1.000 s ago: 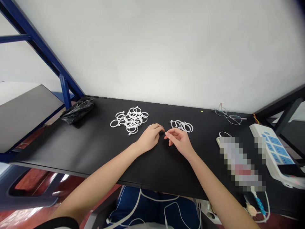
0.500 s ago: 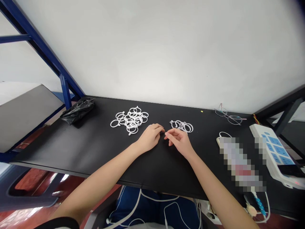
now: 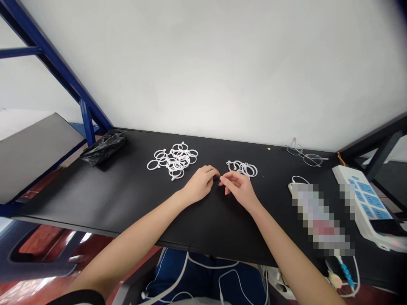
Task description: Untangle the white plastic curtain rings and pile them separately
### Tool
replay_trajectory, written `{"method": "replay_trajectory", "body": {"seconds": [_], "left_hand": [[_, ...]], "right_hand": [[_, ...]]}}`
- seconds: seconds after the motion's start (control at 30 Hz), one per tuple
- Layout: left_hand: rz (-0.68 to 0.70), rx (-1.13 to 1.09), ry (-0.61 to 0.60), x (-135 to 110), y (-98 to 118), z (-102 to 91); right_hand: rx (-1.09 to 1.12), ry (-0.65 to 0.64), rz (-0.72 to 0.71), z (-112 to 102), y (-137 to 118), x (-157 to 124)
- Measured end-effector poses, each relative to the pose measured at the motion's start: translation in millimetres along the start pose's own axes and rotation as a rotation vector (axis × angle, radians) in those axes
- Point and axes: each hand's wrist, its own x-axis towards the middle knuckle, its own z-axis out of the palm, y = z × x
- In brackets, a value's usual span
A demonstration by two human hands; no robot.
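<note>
My left hand (image 3: 200, 183) rests on the black tabletop (image 3: 133, 199), palm down and fingers loosely curved, with no object visible in it. Just right of it, my right hand (image 3: 239, 187) hovers at or on the surface; its fingers are slightly apart and I see nothing held. The fingertips of both hands nearly meet. A larger pile of white rings with small knobs (image 3: 177, 162) lies beyond my left hand. Beyond my right hand is a smaller group of white rings (image 3: 246, 168), its near edge partly hidden by that hand.
A crumpled black plastic bag (image 3: 104, 148) sits at the far left. Glasses (image 3: 303, 154) lie by the wall at right. Nearer are a blurred phone-like item (image 3: 321, 218) on a cable and a white power strip (image 3: 362, 201). White cables (image 3: 181, 275) hang over my lap.
</note>
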Motion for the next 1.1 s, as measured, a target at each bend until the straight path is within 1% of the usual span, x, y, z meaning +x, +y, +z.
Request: {"method": "replay_trajectory", "body": {"seconds": [0.43, 0.67, 0.97, 1.1], "left_hand": [[-0.025, -0.168, 0.026, 1.8, 7.4, -3.6], [-0.008, -0.158, 0.07, 1.7, 7.8, -3.3], [0.002, -0.134, 0.014, 0.4, 6.8, -2.9], [0.004, -0.147, 0.009, 0.5, 7.5, -3.1]], "right_hand": [[-0.013, -0.007, -0.016, -0.1, -0.5, 0.0], [-0.026, -0.002, -0.016, 0.2, -2.1, -0.5], [-0.024, -0.005, -0.016, 0.7, -2.4, -0.7], [-0.036, -0.003, -0.029, 1.3, -3.2, -1.0]]}}
